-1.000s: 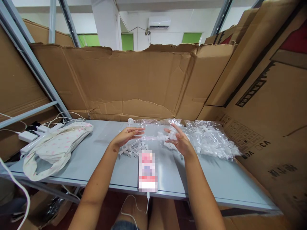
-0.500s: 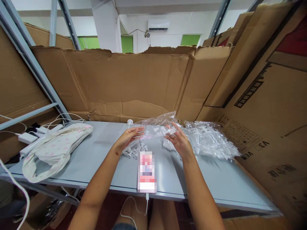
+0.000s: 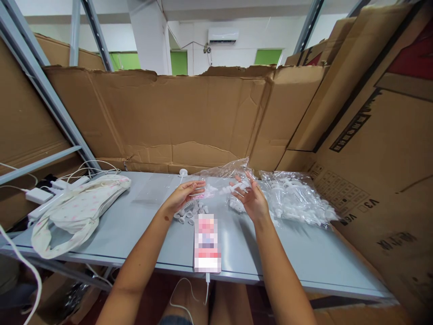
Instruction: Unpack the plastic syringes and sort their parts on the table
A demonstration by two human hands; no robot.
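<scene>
My left hand is above the table with its fingers pressed together. Something small, clear and pinkish shows at their tips, too blurred to name. In my right hand, a slim white plastic piece lies between thumb and fingers, pointing left toward the other hand. Below my left hand lies a pile of small white parts, some tube-like with round ends. Behind both hands a clear plastic bag lies open, with white bits near it. Another clear bag, full of white plastic parts, sits right of my right hand.
A phone with a blurred screen lies at the table's front edge, its cable hanging down. On the left are a white patterned cloth bag and a power strip with cords. Cardboard walls stand behind and to the right.
My right hand now has the slim white piece lying clearly across its fingers, and it has shifted slightly left. My left hand stays almost in place.
</scene>
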